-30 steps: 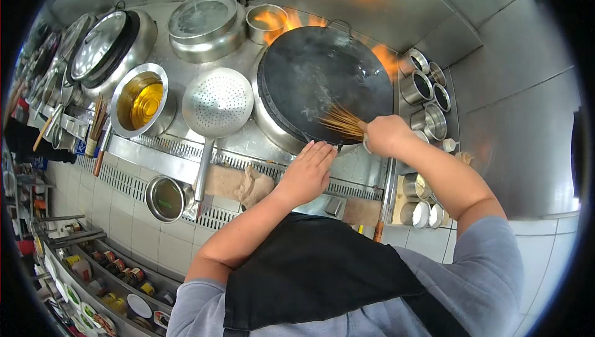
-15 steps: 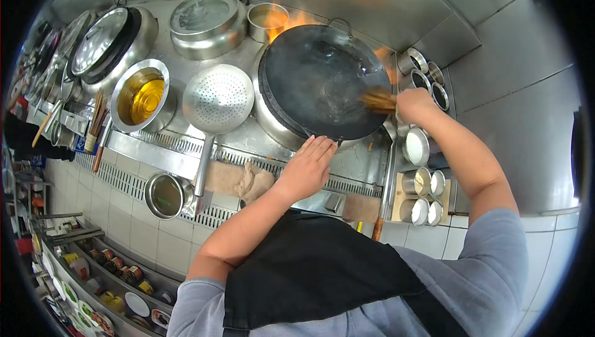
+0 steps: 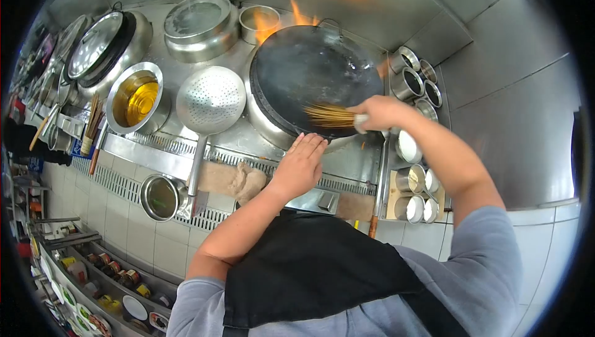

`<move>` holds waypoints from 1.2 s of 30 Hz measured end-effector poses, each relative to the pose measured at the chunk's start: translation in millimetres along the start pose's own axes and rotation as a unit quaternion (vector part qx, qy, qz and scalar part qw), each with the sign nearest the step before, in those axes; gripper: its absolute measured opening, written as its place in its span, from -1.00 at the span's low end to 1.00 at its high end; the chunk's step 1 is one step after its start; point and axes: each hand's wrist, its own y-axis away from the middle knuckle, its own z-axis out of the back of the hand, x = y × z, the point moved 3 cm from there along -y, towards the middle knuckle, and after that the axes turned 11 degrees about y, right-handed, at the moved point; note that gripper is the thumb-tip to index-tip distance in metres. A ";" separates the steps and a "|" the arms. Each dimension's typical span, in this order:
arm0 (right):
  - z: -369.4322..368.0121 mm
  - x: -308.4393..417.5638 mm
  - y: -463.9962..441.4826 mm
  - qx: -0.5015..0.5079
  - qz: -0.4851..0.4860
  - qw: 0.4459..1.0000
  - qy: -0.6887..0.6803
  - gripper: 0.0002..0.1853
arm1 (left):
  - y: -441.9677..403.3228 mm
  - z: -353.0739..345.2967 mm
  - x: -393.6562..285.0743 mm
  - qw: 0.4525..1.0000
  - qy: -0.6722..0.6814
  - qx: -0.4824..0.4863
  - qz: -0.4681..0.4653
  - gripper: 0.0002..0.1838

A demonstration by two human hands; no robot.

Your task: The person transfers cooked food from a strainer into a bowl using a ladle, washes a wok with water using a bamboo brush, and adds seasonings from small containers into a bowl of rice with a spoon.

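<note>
A dark wok [image 3: 297, 64] sits on the burner, with a little water and steam in its bowl. My right hand [image 3: 387, 114] is closed around the bound end of a bamboo wok brush [image 3: 330, 114]. The brush's bristles lie against the near inside of the wok. At the near rim, where the wok's ear handle is, my left hand [image 3: 300, 166] rests with its fingers together over the edge; its thumb and whatever lies under the palm are hidden.
Flames [image 3: 266, 26] rise behind the wok. Left of it are a perforated strainer [image 3: 211, 98], a pot of yellow oil [image 3: 139, 98] and a water-filled pot [image 3: 198, 21]. A folded cloth [image 3: 248, 182] lies at the front edge. Seasoning containers [image 3: 412, 178] line the right side.
My right hand has swept the brush left and toward me, from the wok's right side to its near part. My left hand stays at the near rim.
</note>
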 end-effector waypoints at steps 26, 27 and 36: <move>24.1 24.2 68.2 -0.193 0.011 0.961 0.195 -0.57 | -44.9 16.2 -16.5 0.989 -0.033 -0.117 -0.082 -0.90; 15.5 35.0 57.0 -0.146 0.020 0.974 0.170 -0.61 | -48.2 18.0 -17.6 0.989 -0.038 -0.113 -0.086 -0.90; 0.3 44.2 -167.6 -0.309 -0.170 0.930 -0.106 -0.60 | -45.1 -17.7 10.3 0.986 -0.125 0.080 0.076 -0.73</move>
